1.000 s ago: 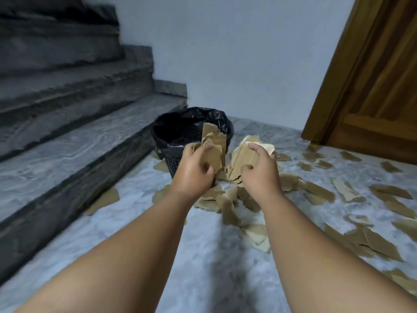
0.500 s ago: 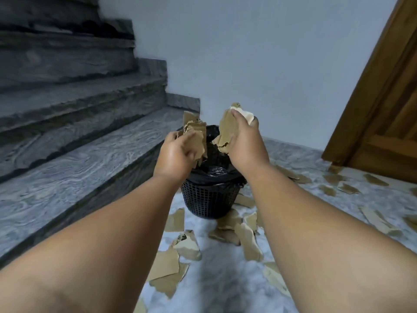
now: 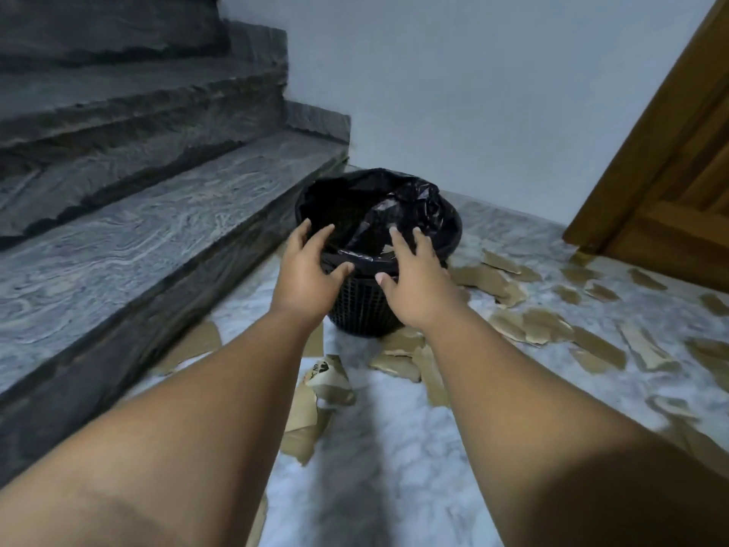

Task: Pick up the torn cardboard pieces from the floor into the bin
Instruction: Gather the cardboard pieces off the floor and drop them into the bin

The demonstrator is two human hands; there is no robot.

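Just dropped both handfuls into the bin, presumably; hard to see against the black liner. Hovering over it now with left hand and right hand spread empty. Plenty more torn cardboard pieces on the floor, right of the hands.

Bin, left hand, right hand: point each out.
Bin (image 3: 365, 311): head view, mesh wall below the rim.
Left hand (image 3: 305, 274): head view, back of the hand.
Right hand (image 3: 414, 288): head view, back of the hand.
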